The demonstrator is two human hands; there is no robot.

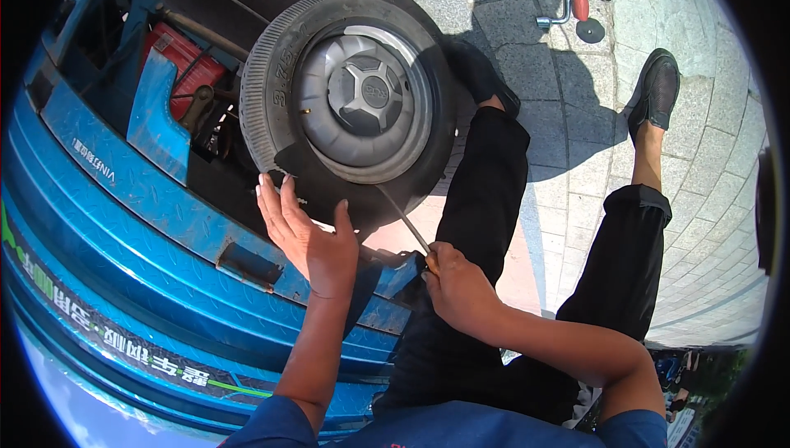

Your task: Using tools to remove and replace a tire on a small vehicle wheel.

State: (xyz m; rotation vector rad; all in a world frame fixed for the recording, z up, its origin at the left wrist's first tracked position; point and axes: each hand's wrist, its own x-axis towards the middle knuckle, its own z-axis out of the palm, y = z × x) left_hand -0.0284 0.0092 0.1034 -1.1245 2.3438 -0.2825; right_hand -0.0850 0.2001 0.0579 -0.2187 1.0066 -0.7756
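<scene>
A black tyre [280, 102] on a grey steel wheel [317, 131] stands against the blue vehicle body, with a dark cap at its hub. My right hand [462, 287] is closed round the orange-yellow handle of a long screwdriver [403, 219]. Its metal shaft slants up to the lower edge of the rim, where the tip is hidden between rim and tyre. My left hand [311, 238] is open at the tyre's lower left, thumb apart from the fingers. The fingertips lie at the sidewall, beside a dark torn-looking patch; whether they press on it I cannot tell.
The blue vehicle body [156, 189] runs along the left, with a red box [185, 69] inside its frame. On the paving at the upper right lie a bent wrench [566, 0], a red-handled tool [580, 0] and a black disc [590, 31]. My legs straddle the paving right of the wheel.
</scene>
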